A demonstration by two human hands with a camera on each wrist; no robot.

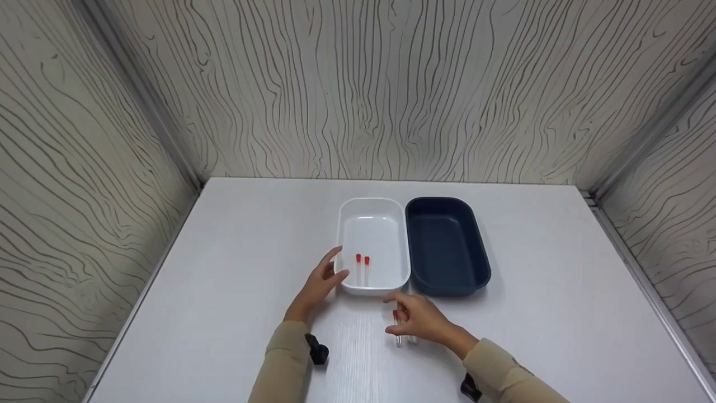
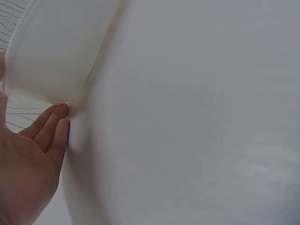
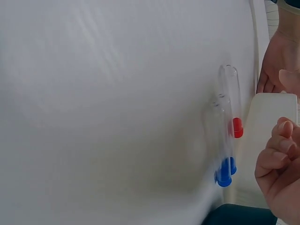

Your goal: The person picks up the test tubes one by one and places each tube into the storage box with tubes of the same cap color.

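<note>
My left hand (image 1: 321, 282) rests at the front left of the white tray (image 1: 373, 235), its thumb reaching over the rim. In the left wrist view, its fingertips lie against the tray's outer side. Two clear tubes with red caps (image 1: 367, 261) lie inside that tray. My right hand (image 1: 422, 319) hovers with thumb and forefinger spread over more tubes on the table, partly hiding them. The right wrist view shows a red-capped tube (image 3: 230, 89) beside blue-capped tubes (image 3: 225, 136), outside the fingers.
A dark blue tray (image 1: 447, 240) stands right against the white tray's right side. Both are on a white table (image 1: 251, 246) enclosed by wood-patterned panels (image 1: 358, 89) at the back and sides. Black wrist devices (image 1: 319, 351) sit under the sleeves.
</note>
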